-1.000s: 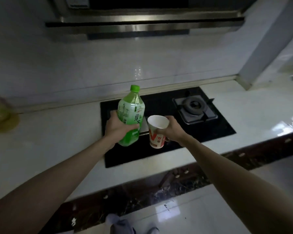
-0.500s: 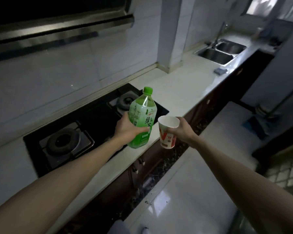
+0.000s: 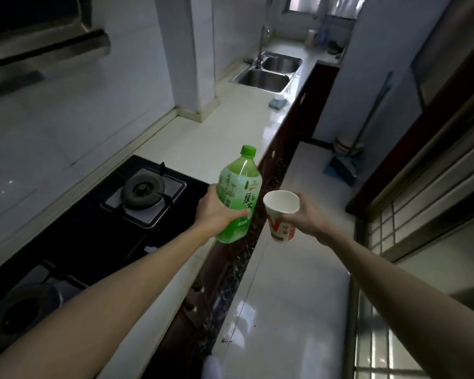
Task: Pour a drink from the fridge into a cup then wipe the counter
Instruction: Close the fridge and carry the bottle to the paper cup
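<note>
**Bottle and cup in hand, cap still on**

Head view: The left grip (image 3: 216, 212) wraps the lower body of a green bottle (image 3: 237, 198), with the fingers curled round its label. The bottle is held close to upright. Its long axis runs from the base, nearest the wearer, up to the green cap (image 3: 248, 150), which tips slightly away.

The right grip (image 3: 309, 217) holds a paper cup (image 3: 281, 214) round its side, mouth up. The inside is white and looks empty. The cup sits just to the right of the bottle, its rim below the bottle's shoulder; whether the two touch cannot be told.

The bottle hangs over the front edge of the white tabletop (image 3: 225, 132), beside the black hob (image 3: 121, 214). The cup hangs over the floor (image 3: 285, 296), off the tabletop. Farther along are a sink (image 3: 263, 77) and, just beside it, a grey cloth (image 3: 278, 103).

With the cap on and both hands full, pouring probably waits on one item being set down. The tabletop lies to the left, so the left grip is nearer, and the cup would have to cross the edge to reach it. The cloth, likely meant for wiping, lies well apart from both hands.
</note>
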